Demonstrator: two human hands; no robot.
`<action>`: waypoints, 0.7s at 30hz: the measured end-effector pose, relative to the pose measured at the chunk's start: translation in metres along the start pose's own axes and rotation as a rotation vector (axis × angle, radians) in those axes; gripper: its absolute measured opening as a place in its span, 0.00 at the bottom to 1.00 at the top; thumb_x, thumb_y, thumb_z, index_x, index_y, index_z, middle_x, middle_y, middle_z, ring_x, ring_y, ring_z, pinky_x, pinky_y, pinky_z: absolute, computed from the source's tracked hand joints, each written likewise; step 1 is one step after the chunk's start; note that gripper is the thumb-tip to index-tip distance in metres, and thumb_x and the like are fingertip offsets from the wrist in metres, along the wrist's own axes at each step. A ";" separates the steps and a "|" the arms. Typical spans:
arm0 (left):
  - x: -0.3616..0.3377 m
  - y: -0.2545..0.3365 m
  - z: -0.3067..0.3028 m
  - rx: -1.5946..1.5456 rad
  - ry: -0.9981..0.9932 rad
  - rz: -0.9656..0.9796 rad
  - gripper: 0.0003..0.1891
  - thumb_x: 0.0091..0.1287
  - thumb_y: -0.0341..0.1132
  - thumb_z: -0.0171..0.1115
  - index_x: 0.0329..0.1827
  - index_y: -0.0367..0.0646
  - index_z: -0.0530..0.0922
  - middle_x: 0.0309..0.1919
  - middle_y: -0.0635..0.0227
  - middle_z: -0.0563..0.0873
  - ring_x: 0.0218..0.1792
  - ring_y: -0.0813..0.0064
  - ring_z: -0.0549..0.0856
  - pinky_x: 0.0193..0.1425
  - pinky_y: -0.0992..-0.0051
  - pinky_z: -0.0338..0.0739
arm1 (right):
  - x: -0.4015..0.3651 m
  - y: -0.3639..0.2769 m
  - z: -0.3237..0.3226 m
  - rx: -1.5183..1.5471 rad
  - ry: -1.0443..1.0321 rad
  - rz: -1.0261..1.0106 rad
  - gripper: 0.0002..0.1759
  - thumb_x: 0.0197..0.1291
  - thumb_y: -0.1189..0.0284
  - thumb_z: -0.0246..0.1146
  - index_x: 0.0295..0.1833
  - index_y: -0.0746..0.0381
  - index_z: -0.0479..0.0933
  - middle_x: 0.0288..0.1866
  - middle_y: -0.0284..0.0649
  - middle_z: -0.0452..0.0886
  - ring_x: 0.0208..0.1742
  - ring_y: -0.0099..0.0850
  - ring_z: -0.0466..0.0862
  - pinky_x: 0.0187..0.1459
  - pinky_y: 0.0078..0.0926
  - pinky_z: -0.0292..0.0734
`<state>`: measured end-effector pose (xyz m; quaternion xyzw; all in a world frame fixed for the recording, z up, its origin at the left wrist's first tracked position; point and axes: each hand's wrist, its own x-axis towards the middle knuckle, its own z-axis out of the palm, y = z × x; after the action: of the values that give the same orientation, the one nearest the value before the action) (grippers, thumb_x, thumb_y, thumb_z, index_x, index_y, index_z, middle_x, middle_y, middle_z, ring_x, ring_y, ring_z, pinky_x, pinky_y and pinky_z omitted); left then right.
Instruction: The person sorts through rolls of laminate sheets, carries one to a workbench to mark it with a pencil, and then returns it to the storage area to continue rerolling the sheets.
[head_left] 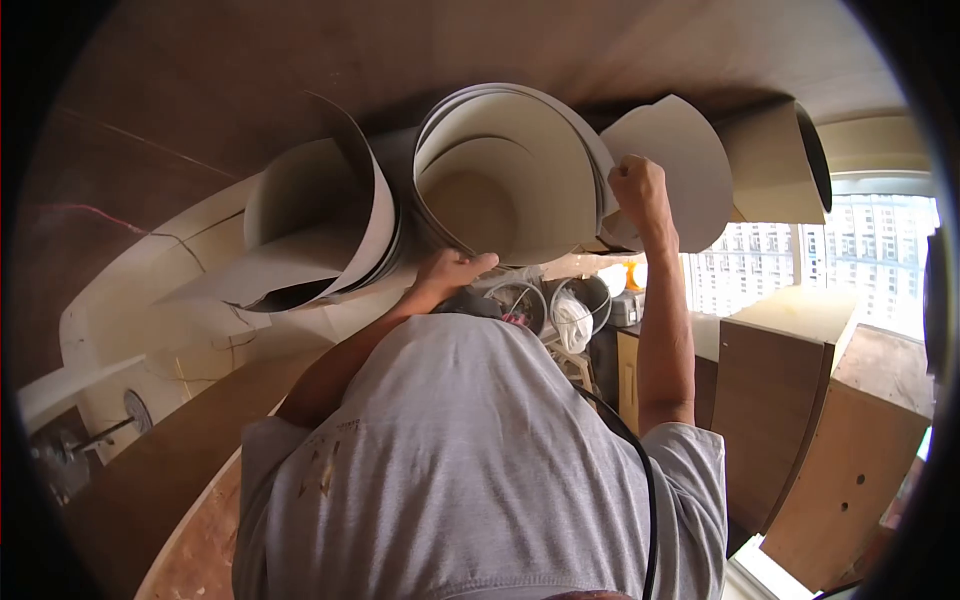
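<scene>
A large roll of stiff cream-coloured sheet [560, 190], several layers wound together, stands with its open end towards me. My left hand [455, 275] is closed at the roll's lower edge, thumb pointing right and the other fingers partly hidden. On the roll's right side, my right hand [640, 195] is a fist around the sheet edge, in front of a curved pale sheet [695, 170]. Exactly which layer it grips is hidden. To the left lies another loosely curled roll [375, 220] with dark outer layers.
A further roll [775, 165] sits at the far right, beside a bright window [870, 240]. A dark brown board [300, 60] spans the top. Below the rolls are buckets [520, 305] and a white bag [572, 320]. Wooden cabinets [765, 400] stand on the right.
</scene>
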<state>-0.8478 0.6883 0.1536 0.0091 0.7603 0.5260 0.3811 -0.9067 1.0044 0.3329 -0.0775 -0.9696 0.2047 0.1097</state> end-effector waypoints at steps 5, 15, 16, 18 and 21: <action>0.011 -0.015 0.014 -0.147 0.042 0.110 0.38 0.60 0.70 0.67 0.20 0.37 0.81 0.17 0.69 0.80 0.22 0.75 0.78 0.31 0.66 0.72 | 0.060 -0.009 0.004 -0.348 -0.175 -0.109 0.15 0.66 0.66 0.62 0.42 0.69 0.84 0.41 0.61 0.86 0.46 0.58 0.87 0.49 0.53 0.82; -0.091 0.120 -0.054 0.445 0.151 0.298 0.24 0.73 0.51 0.63 0.40 0.32 0.82 0.26 0.57 0.84 0.27 0.69 0.84 0.35 0.63 0.75 | 0.132 -0.055 0.091 -0.165 -0.187 -0.459 0.13 0.71 0.66 0.59 0.47 0.63 0.84 0.48 0.52 0.87 0.50 0.55 0.86 0.54 0.52 0.81; -0.100 0.139 -0.050 0.510 0.272 0.398 0.21 0.75 0.47 0.61 0.46 0.32 0.81 0.28 0.55 0.85 0.27 0.64 0.85 0.35 0.62 0.77 | 0.132 -0.056 0.095 -0.201 -0.215 -0.467 0.13 0.71 0.66 0.58 0.47 0.62 0.84 0.48 0.52 0.87 0.50 0.55 0.86 0.53 0.52 0.81; -0.074 0.155 -0.039 0.380 0.438 0.766 0.19 0.79 0.44 0.55 0.56 0.34 0.77 0.34 0.55 0.87 0.25 0.67 0.85 0.35 0.61 0.79 | 0.132 -0.057 0.104 -0.161 -0.206 -0.485 0.13 0.71 0.66 0.57 0.47 0.61 0.84 0.48 0.52 0.87 0.50 0.54 0.86 0.53 0.52 0.81; -0.027 0.205 -0.037 -0.595 -0.041 0.153 0.22 0.81 0.52 0.54 0.56 0.39 0.78 0.34 0.62 0.86 0.20 0.77 0.77 0.32 0.64 0.79 | 0.141 -0.055 0.113 -0.121 -0.207 -0.476 0.11 0.71 0.66 0.58 0.48 0.60 0.84 0.47 0.50 0.87 0.50 0.54 0.86 0.51 0.51 0.81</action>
<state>-0.9294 0.7393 0.3397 -0.0351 0.5621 0.7524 0.3417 -1.0765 0.9389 0.2806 0.1678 -0.9770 0.1218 0.0504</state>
